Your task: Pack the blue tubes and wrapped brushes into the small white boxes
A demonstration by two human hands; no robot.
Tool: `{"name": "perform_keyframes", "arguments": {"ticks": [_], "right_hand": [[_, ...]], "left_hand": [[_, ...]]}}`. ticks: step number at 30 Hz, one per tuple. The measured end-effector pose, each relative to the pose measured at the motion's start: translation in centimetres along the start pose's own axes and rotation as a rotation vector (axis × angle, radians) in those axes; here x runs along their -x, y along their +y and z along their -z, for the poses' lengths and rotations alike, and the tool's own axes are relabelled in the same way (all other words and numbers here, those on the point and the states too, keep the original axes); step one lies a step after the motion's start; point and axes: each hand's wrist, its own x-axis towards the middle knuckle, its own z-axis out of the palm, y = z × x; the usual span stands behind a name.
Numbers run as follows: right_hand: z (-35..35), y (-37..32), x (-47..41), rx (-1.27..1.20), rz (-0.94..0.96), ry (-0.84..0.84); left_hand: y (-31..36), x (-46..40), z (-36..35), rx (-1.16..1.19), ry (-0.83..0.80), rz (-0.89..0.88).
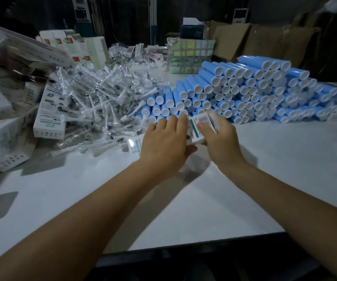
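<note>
A single wide-angle camera worn on the head looks forward and down along both forearms, close over the white surface (244, 179). The fingers (171, 121) sit mid-frame; beyond them the view reaches a dim background, its edges bowed by the lens.

Tubes (244, 92) smooth blue plastic, white caps; brush wrappers (94, 98) clear glossy film; boxes (49, 114) printed card; table (244, 179) matt white.

Blue tubes (244, 88) with white caps, a white box (199, 126) printed green, a white table (183, 199).
</note>
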Motion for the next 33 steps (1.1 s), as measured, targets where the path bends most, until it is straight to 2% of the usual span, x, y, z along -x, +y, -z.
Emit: {"name": "perform_keyframes", "arguments": {"ticks": [3, 6, 8, 11, 12, 26, 30, 33], "right_hand": [[-0.2, -0.1, 0.6, 0.347, 0.225, -0.002], [0.1, 0.1, 0.7, 0.435, 0.251, -0.065], [0.1, -0.1, 0.8, 0.26, 0.128, -0.115], [-0.2, -0.6, 0.4, -0.342, -0.209, -0.132], [-0.1, -0.6, 0.1, -0.414, -0.257, -0.125], [0.3, -0.8, -0.1, -0.582, -0.311, -0.074], [0.2, -0.6, 0.0, -0.53, -0.281, -0.048], [0.1, -0.5, 0.3, -0.45, -0.187, -0.018]], "left_hand": [[0.2, 0.1, 0.3, -0.055, -0.008, -0.023], [0.2, 0.3, 0.1, -0.092, -0.016, -0.037], [-0.2, 0.2, 0.0, -0.086, -0.025, -0.037], [-0.7, -0.1, 0.1, -0.056, -0.033, 0.021], [-0.7, -0.2, 0.1, -0.051, -0.032, 0.036], [-0.9, 0.0, 0.2, -0.051, -0.029, 0.013], [-0.6, 0.0, 0.2, -0.076, -0.011, -0.002], [-0.1, 0.0, 0.2, -0.067, 0.015, -0.014]]}}
